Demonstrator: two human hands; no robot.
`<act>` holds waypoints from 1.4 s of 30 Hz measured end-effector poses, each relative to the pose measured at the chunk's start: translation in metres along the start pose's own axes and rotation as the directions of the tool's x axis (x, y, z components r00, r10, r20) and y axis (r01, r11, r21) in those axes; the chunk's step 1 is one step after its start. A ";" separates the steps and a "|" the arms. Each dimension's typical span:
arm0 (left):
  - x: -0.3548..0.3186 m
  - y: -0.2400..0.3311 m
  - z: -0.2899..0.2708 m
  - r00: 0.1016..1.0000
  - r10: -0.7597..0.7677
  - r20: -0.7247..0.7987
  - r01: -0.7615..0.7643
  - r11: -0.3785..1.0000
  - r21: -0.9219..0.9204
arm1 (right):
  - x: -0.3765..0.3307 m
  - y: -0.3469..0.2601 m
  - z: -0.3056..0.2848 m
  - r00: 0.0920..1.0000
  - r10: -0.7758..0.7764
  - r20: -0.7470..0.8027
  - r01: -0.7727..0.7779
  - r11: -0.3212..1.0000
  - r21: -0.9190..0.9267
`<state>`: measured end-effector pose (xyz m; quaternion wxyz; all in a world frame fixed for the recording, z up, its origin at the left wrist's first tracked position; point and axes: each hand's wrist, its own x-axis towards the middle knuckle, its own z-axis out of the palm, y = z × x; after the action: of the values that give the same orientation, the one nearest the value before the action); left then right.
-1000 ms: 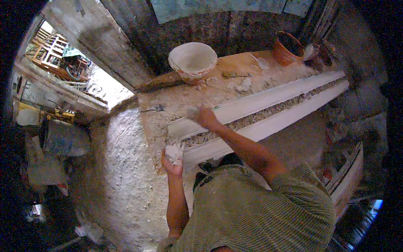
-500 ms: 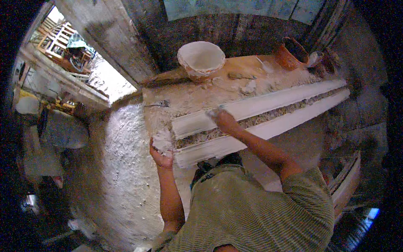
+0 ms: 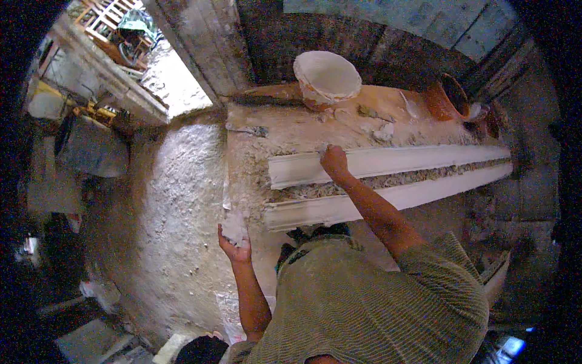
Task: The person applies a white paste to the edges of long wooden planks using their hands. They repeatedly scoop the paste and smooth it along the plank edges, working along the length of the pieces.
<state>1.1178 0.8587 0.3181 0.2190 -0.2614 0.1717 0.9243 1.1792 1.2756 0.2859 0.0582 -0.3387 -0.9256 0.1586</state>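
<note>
Two long white plaster mouldings lie side by side on the work table: the far moulding and the near moulding. A rough strip of crumbly material fills the gap between them. My right hand is closed at the far moulding, towards its left end; what its fingers hold is mostly hidden. Off the table's left edge, my left hand is turned palm up, cradling a lump of wet white plaster. It is apart from the near moulding's end.
A plaster-crusted bowl stands at the table's back, with an orange-brown pot farther right. Plaster scraps lie between. White-dusted floor stretches left towards a bright doorway. A dark rounded shape shows at the lower edge.
The view has shifted, so the table sits farther right. My left hand with the plaster has drawn away from the mouldings' ends. My right hand has moved to the far moulding's back edge.
</note>
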 end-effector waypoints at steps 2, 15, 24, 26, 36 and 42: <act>-0.007 0.008 -0.009 0.997 0.024 -0.072 -0.024 1.000 -0.006 | -0.004 -0.012 0.002 0.993 -0.090 -0.082 0.091 0.996 0.001; 0.008 0.015 -0.025 0.996 -0.005 -0.091 0.001 0.999 -0.046 | 0.010 -0.155 0.083 0.947 -0.299 -0.117 0.299 0.954 -0.017; 0.076 -0.014 0.021 0.958 -0.198 0.206 0.190 0.980 0.056 | -0.051 -0.210 0.013 0.746 -0.666 0.014 0.612 0.693 0.383; 0.095 -0.005 0.033 0.852 -0.204 0.482 0.259 0.965 -0.050 | -0.063 -0.197 -0.003 0.714 -0.700 -0.018 0.638 0.640 0.429; 0.021 0.008 0.125 0.863 -0.054 0.503 0.022 0.997 0.070 | 0.020 -0.116 0.036 0.974 -0.228 0.005 0.219 0.941 0.259; -0.005 -0.037 0.107 0.705 -0.202 0.680 0.205 0.976 0.077 | 0.021 -0.025 0.009 0.998 -0.048 -0.049 0.047 0.999 -0.016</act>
<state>1.0959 0.9345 0.3995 0.3664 0.0790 0.0470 0.9259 1.1460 1.2690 0.2853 0.0823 -0.3210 -0.9328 0.1417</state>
